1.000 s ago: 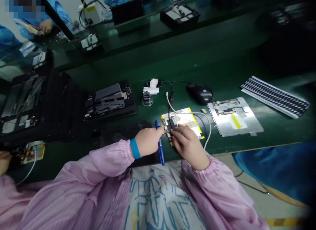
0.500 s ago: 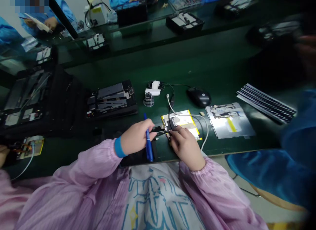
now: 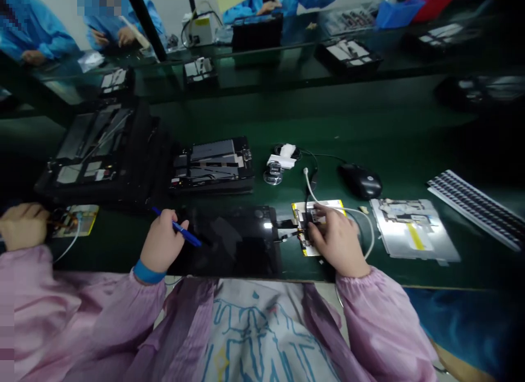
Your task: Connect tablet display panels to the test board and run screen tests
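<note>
A blue pen is gripped in my left hand, which hovers over the left end of a black glossy screen panel lying flat at the table's front edge. Thin flex cables run from the panel's right side to a white battery pack with yellow edges and a small circuit board. My right hand bends over that pack, thumb and fingers closed near the end of a black cable; what they pinch is hidden. A white cable loops behind the hand.
Stacked black device trays and another device stand left. Behind are a smartwatch on a stand and a mouse; right lie a metal plate and keyboard. A neighbour's hand works far left.
My left hand has drawn away leftward from the circuit board with the pen, uncovering the screen panel. My right hand stays at the board. The view has shifted left.
</note>
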The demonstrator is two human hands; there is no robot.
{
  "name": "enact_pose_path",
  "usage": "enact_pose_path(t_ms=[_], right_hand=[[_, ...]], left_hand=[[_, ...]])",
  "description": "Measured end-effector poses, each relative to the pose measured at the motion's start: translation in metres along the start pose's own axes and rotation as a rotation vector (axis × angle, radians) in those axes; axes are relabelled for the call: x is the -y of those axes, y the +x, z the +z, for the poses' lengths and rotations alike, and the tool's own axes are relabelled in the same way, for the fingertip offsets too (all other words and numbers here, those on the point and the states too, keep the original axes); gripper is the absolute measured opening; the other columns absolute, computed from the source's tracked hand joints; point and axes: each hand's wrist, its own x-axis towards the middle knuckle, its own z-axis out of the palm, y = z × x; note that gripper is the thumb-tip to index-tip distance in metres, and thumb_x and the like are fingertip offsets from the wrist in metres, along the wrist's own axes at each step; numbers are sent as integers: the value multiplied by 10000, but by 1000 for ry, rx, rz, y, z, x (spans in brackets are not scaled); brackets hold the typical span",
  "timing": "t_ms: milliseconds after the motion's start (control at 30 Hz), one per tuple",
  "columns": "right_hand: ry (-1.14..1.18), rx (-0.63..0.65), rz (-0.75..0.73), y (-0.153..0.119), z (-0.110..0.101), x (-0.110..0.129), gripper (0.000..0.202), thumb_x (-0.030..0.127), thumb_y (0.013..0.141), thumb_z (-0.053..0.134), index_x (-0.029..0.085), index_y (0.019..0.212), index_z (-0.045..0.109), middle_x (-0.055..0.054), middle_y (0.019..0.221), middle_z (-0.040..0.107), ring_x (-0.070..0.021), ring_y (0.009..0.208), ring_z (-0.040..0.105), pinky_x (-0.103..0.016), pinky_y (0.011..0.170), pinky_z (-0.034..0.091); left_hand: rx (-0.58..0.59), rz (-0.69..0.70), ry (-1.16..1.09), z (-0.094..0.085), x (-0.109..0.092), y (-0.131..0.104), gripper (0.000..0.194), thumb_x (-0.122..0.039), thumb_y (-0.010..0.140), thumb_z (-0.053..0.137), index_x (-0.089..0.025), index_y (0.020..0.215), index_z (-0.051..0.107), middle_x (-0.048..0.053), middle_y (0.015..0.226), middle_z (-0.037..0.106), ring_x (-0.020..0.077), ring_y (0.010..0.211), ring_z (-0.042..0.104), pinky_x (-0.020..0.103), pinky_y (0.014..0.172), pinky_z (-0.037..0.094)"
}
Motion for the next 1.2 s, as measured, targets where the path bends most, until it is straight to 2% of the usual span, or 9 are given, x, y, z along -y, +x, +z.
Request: enact_pose_path(t_ms=[167,400,533,633,733,800,933,1033,1200], right_hand=[[-34,20,-3,-4,2,0,404,438,901,416,146,1147,547,-151,1049,665,-332,998,603,-429,761,415],[62,9,41,0,6,-9,409,513,874,415,173,1043,566,-152,1010,660,-336,944,604,-483,785,459],[253,-101,98,-1,-11,22,398,484,869,495,176,1116,548,-164,1080,642,-333,1010,607,-504,845,479],[432,-62,-133,-10,-23,76,329,345,887,537,209,1186,516,-139,1173,625,-299,1161,562,-497,951,455],[437,233,-563,-17,-23,122,303,266,896,538,223,1196,525,-92,1120,676,-269,1247,521,-558,1096,314],[376,367,-691,-14,-17,130,293,256,909,519,223,1199,540,-75,1107,695,-268,1277,503,-612,1136,200],[136,172,-436,14,-14,102,316,309,914,494,218,1207,568,-137,1139,674,-366,1272,492,-720,1059,190],[127,60,-287,30,-20,88,348,360,911,494,225,1227,545,-159,1164,651,-381,1274,486,-673,1049,273],[223,229,-619,9,-12,126,347,397,886,547,243,1197,559,-112,1306,587,-341,1329,430,-613,1086,294]], left_hand=[[48,-55,-137,6,2,-1,205,-275,767,560,-235,766,360,5,729,485,203,681,529,340,685,413],[-51,-84,-544,6,20,1,206,-282,779,575,-222,751,379,-16,735,494,154,677,508,313,712,409],[-129,-16,-771,13,26,6,209,-314,797,576,-218,768,393,-21,736,481,141,703,502,293,726,415],[-142,5,-847,22,27,11,246,-329,801,592,-214,737,384,-34,689,422,128,658,455,282,697,399],[-138,21,-921,31,28,14,287,-345,796,612,-212,719,370,-39,673,399,120,633,422,276,673,388],[-144,34,-940,35,30,15,302,-357,794,624,-210,719,371,-39,677,393,117,629,407,274,668,383],[-157,69,-966,42,33,13,321,-379,807,632,-211,724,371,-38,686,380,117,635,395,278,678,383],[-153,89,-996,45,33,11,338,-401,816,635,-213,731,367,-33,698,387,119,642,394,282,680,382],[-140,76,-1060,43,30,6,367,-444,825,628,-216,728,359,-36,682,358,119,620,364,281,640,369]])
